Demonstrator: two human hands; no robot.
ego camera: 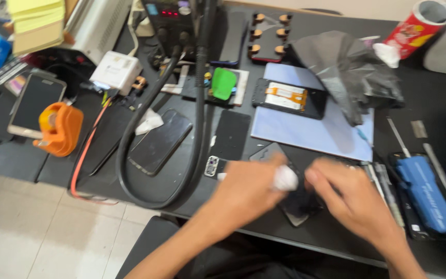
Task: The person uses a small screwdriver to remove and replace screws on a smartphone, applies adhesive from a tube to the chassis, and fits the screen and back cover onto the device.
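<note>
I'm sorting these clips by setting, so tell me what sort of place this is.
Most likely a phone repair bench. Several phones lie on the black table, one opened phone shows its insides, and a black station with hoses stands behind. The left hand presses a white wad to a phone.

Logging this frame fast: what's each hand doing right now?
Left hand: closed on a white wad.
Right hand: touching the dark phone; grip cannot be told, blurred.

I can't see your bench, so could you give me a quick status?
Left hand pinching white wad. Right hand on dark phone. Black hose close left.
</note>
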